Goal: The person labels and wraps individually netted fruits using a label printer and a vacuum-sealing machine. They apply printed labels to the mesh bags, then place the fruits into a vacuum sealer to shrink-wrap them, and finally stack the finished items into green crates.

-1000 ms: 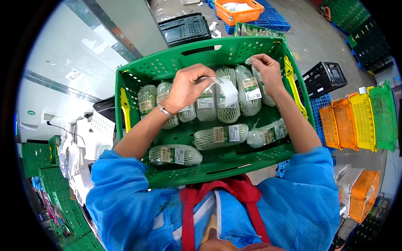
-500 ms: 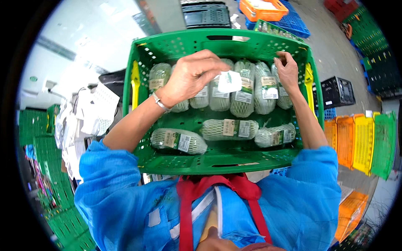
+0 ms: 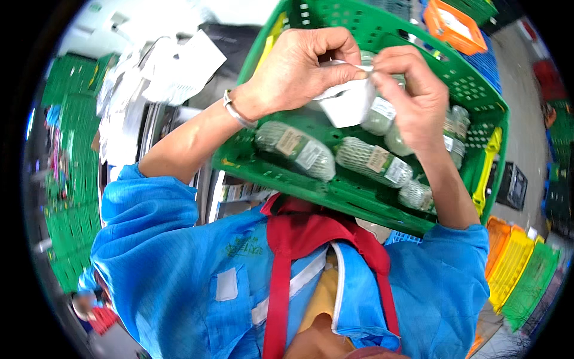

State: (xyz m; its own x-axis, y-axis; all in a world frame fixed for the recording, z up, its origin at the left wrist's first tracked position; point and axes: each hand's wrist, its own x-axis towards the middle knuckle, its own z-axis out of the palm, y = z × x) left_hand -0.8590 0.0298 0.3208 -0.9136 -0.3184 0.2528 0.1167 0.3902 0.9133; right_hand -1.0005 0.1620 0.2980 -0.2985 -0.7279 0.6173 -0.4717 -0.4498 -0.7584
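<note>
Slip (image 3: 347,106), white and thin, hanging from the fingertips of both hands, over the green crate (image 3: 341,200). Left hand (image 3: 299,75): thumb and bent forefinger pinched tight on the slip's upper edge. Right hand (image 3: 415,90): thumb and forefinger drawn narrow at the top corner, almost meeting the left fingertips; apparently on the slip's edge too, though too blurred for certainty. Below the left hand, in the crate, a net-wrapped package (image 3: 296,149); below the gap between the hands, a middle package (image 3: 373,161); under the right wrist, a smaller-looking package (image 3: 417,196). More wrapped bundles behind the right hand, partly hidden. Left of the left forearm, white papers (image 3: 179,66); right of the right forearm, a yellow latch (image 3: 487,173).

By its look, near weightless, limp, quick to crease or tear, hard to keep flat. Best held by opposite corners in light fingertip pinches, broad faces left untouched. Packages judged heavier, firm beneath springy netting; best grasped around the middle, without squeezing hard.
</note>
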